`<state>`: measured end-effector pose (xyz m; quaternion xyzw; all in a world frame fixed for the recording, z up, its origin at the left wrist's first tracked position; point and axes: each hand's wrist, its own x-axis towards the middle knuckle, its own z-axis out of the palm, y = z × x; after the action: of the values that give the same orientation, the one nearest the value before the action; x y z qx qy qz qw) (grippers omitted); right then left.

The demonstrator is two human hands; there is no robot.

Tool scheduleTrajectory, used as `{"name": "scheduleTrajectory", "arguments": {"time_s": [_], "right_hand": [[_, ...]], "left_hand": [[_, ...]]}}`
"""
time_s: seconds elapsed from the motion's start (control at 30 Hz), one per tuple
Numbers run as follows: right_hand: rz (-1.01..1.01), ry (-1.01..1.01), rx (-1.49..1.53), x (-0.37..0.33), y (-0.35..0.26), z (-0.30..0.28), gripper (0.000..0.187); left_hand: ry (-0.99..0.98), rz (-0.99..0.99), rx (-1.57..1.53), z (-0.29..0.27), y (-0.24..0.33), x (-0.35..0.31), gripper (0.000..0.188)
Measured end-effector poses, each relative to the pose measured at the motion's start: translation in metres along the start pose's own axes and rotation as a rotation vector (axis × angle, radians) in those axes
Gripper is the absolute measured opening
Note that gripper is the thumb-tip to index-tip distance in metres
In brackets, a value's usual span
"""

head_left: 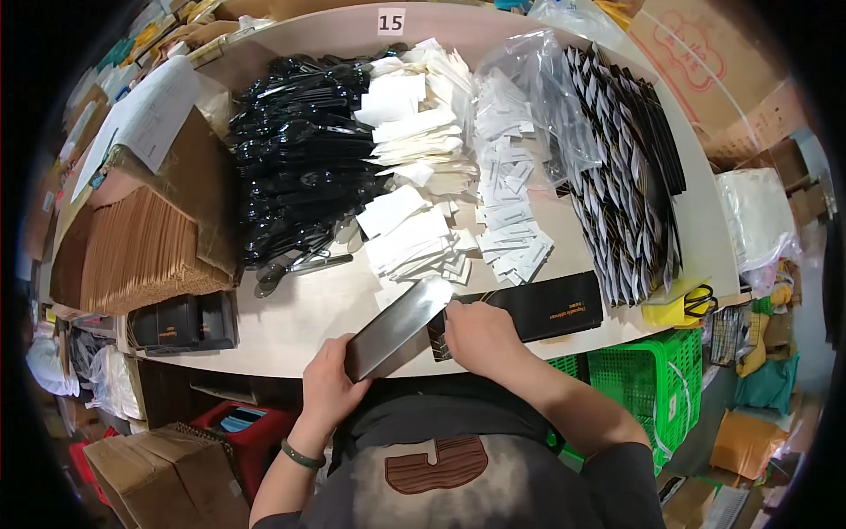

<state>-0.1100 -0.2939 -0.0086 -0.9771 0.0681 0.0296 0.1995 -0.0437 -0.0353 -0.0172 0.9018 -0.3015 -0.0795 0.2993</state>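
My left hand [332, 385] grips the lower end of a shiny metal trough [401, 328], which slants up to the right above the table. My right hand [483, 338] is closed at the left end of a flat black paper sleeve [560, 309] with gold print, close beside the trough. Its fingertips are partly hidden, but they seem to pinch the sleeve's edge. Beyond the hands lie a heap of wrapped black cutlery [304, 159], white folded napkins [410, 229] and small white packets [514, 242]. A loose spoon [271, 280] rests near the cutlery heap.
Filled black sleeves [621, 176] are piled at the right, by a clear plastic bag [546, 97]. Left stands a carton of brown paper pieces [141, 251], with black sleeves [181, 324] below. Scissors [701, 301] lie at the right edge, above a green crate [648, 388].
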Motion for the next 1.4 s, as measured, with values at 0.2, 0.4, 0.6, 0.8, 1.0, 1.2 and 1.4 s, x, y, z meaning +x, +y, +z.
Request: {"name": "scheduleTrajectory", "arguments": {"time_s": [0.2,0.4,0.6,0.8,1.0,1.2,1.4], "right_hand": [[0.041,-0.074,0.198,0.004,-0.012,0.015,0.023],[-0.152,-0.007,0.042,0.054,0.022,-0.023,0.019],[-0.085,0.313,-0.277,0.086,0.162,-0.037,0.020],[-0.138,0.355,-0.031,0.084,0.100,-0.069,0.015],[-0.560,0.015,-0.104,0.145,0.030,-0.039,0.011],[-0.339,-0.081,-0.143,0.122,-0.011,-0.048,0.013],[-0.272,-0.346,0.010,0.052,-0.070,0.013,0.019]], "left_hand": [[-0.336,0.119,0.108,-0.037,-0.001,0.010,0.078],[-0.175,0.393,0.028,-0.030,0.005,0.041,0.072],[0.029,0.153,0.064,-0.030,-0.031,0.029,0.053],[0.187,-0.025,0.044,-0.049,-0.061,0.017,0.028],[0.399,0.164,0.330,-0.034,-0.070,0.085,0.030],[0.164,0.026,0.348,-0.044,-0.077,0.090,0.025],[0.326,0.077,0.230,-0.040,-0.070,0.090,0.016]]}}
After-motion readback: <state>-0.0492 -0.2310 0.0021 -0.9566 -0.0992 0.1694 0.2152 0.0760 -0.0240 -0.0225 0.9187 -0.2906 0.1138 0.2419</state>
